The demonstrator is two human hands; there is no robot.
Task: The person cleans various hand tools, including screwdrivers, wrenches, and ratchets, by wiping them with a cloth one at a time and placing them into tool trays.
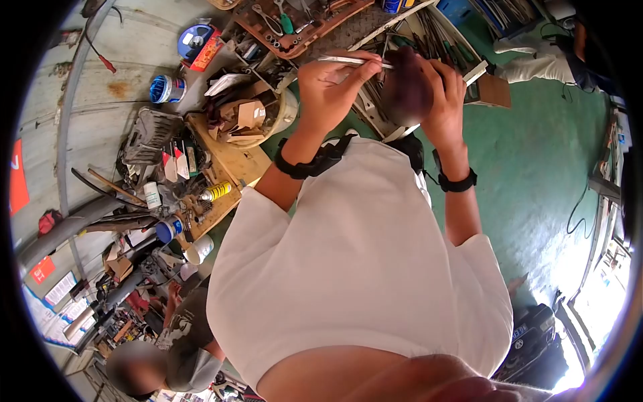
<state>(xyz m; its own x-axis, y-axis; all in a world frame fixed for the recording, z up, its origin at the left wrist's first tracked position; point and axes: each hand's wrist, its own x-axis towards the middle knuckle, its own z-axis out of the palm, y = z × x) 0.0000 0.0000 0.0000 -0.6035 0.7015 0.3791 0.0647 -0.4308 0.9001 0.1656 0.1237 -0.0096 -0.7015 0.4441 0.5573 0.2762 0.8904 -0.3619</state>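
Note:
My left hand (328, 90) is closed in a pinch round a slim silver metal tool (345, 60), its exact kind unclear. The tool's right end reaches the edge of a dark reddish-brown rounded object (406, 87). Curled round the right side of that object is my right hand (445, 94), thumb side mostly hidden. The object looks blurred, so I cannot tell what it is. Both hands are raised in front of an open drawer (462, 70) of long tools. Each wrist wears a black strap.
A tool tray (288, 33) with spanners lies at the top. Left are a bucket (287, 110) of cardboard scraps, a wooden bench (228, 161) with a yellow can (216, 192), and a person (191, 328). Another person's legs (536, 67) show at the upper right, beyond the green floor (536, 154).

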